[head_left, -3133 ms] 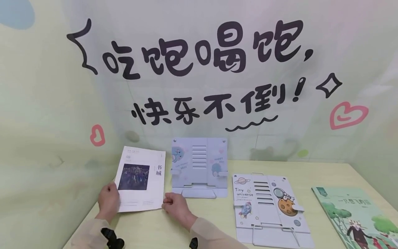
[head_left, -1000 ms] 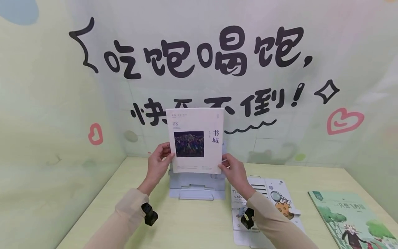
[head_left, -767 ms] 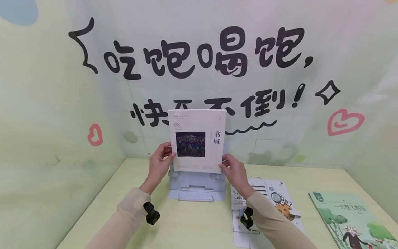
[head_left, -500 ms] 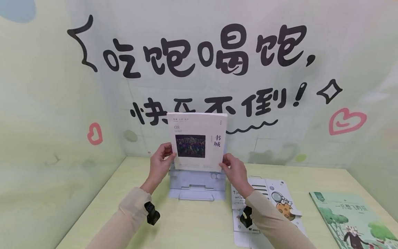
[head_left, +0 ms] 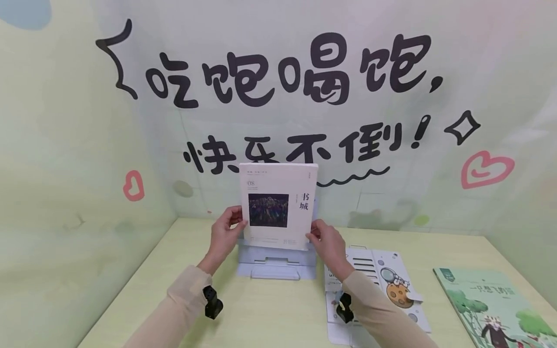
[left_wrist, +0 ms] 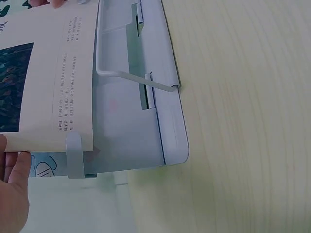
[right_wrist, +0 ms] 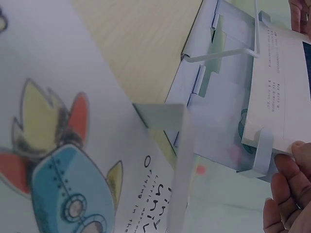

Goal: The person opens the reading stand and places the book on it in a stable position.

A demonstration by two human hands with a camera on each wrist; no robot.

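Note:
A white magazine (head_left: 278, 205) with a dark picture on its cover stands raised in front of a pale blue book stand (head_left: 276, 270). My left hand (head_left: 224, 239) pinches its left edge, thumb in front and fingers behind. On the opposite edge, my right hand (head_left: 328, 244) pinches it low down, near the corner. In the left wrist view, a side clip (left_wrist: 74, 158) of the stand overlaps the front of one lower corner. Another clip (right_wrist: 263, 150) overlaps the other lower corner in the right wrist view. The magazine hides most of the stand's backboard.
A white book stand (head_left: 391, 261) with an astronaut print lies tilted at the right, partly under the right forearm. Farther right, a green picture book (head_left: 491, 299) lies on the pale wooden table (head_left: 256, 314). A printed wall sheet (head_left: 391, 193) closes off the back.
Both hands have lifted the magazine from the table's left side and brought it right, in front of the pale blue stand. Over the last second it has come down slightly.

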